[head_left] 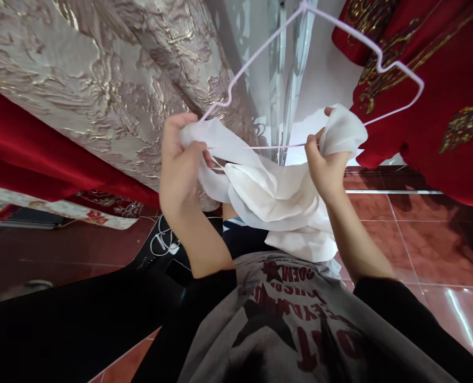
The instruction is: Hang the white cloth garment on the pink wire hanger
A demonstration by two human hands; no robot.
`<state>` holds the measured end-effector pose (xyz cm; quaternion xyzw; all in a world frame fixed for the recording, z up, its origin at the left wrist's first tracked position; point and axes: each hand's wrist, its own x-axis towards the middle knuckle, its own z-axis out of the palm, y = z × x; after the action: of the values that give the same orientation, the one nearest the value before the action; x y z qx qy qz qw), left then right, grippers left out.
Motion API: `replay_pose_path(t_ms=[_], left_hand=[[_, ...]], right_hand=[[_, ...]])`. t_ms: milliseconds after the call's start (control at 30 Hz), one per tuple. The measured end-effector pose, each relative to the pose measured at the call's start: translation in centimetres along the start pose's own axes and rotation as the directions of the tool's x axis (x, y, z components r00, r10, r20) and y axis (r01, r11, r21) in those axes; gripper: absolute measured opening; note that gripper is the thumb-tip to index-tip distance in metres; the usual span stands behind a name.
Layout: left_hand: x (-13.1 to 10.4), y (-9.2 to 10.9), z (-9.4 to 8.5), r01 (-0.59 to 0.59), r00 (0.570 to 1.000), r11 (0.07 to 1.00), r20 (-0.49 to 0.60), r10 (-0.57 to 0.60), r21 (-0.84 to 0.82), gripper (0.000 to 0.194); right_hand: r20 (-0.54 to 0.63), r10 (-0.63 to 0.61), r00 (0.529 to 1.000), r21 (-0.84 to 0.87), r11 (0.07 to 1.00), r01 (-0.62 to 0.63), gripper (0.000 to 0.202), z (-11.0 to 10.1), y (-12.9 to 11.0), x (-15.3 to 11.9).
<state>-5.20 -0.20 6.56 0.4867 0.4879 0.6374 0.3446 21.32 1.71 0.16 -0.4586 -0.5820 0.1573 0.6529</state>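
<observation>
Lilac wire hanger [345, 27] spans the middle of the scene, apex at the far edge, bottom bar nearest the person. White sheer cloth [276, 202] hangs in loose folds between the two hands, low part bunched just above the lap; the bar crosses over its far part. Left hand [180, 165]: closed on the cloth at the hanger's left end, thumb toward the bar, slightly blurred. Right hand [328, 165]: thumb and a finger clamped on the bar, right of center, a flap of the cloth over the other fingers. Hands well apart.

Person wears grey shirt [288, 298], star and red lettering on it, with black sleeves [404, 303]. Far left: pale embossed fabric [141, 80] with a metallic sheen. Left, nearer: plain red cloth [41, 154]. Far right: red garment [439, 159], gold decoration, just behind the hanger's right end. Light grey panel [328, 64] stands far, between the pale and the red fabrics. White cable [157, 247] lies on a black surface [101, 308], near left. Reddish floor tiles [420, 239] on the right, shiny.
</observation>
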Motion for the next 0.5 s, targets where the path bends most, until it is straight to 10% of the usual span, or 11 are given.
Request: replay_pose_path(t_ms=[233,500], left_hand=[[2.0,2.9,-2.6,-0.246,0.969,0.857,0.086,0.233,0.453,0.037],[2.4,4.2,-2.1,-0.353,0.933,0.853,0.078,0.352,0.385,0.028]], right_hand=[[0.008,0.038,0.999,0.030,0.999,-0.038,0.039,2.2,-1.4,-1.4],[0.007,0.087,0.996,0.010,0.996,-0.088,0.036,0.4,-1.3,-0.7]])
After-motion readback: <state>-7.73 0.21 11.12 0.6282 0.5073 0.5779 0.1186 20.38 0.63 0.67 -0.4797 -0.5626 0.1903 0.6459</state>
